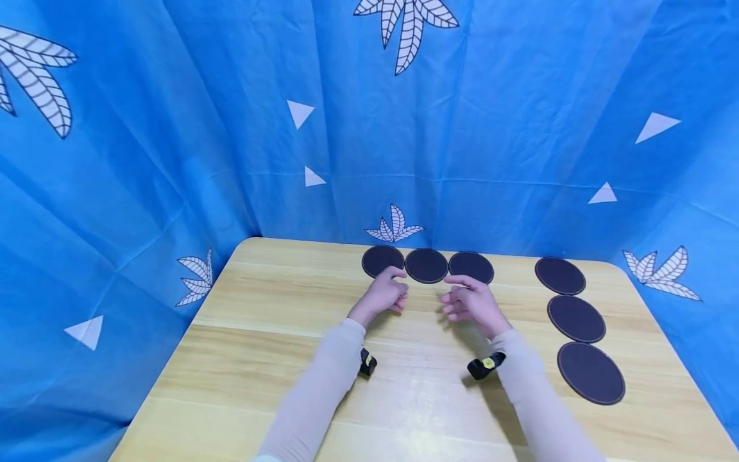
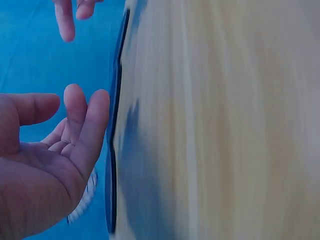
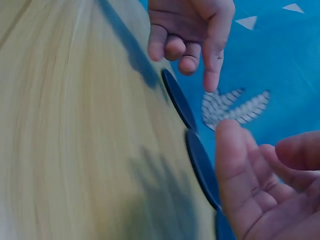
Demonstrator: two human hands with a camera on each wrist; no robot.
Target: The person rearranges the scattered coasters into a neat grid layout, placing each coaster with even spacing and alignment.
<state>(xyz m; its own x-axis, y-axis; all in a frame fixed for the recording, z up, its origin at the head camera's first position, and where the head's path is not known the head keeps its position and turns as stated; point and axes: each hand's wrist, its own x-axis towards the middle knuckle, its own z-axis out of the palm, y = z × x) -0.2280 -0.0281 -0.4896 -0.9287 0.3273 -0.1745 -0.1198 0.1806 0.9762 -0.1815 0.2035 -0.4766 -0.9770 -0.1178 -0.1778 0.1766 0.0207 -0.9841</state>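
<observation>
Three dark round coasters lie in a row at the table's back edge: left [image 1: 383, 260], middle [image 1: 426, 265], right [image 1: 471, 267]. My left hand [image 1: 385, 294] hovers just in front of the left and middle ones with loosely curled fingers, holding nothing. My right hand [image 1: 469, 300] hovers in front of the right coaster, also with nothing in it. In the left wrist view the left palm [image 2: 50, 150] is relaxed beside the coasters' edge [image 2: 116, 100]. In the right wrist view the right hand's fingers [image 3: 250, 180] lie near two coasters [image 3: 202, 170], and the left hand [image 3: 190, 30] is across from them.
Three more dark coasters lie in a column on the right of the wooden table [image 1: 277, 359]: far [image 1: 559, 275], middle [image 1: 576, 318], near [image 1: 591, 372]. A blue patterned cloth [image 1: 173, 160] hangs round the back and both sides.
</observation>
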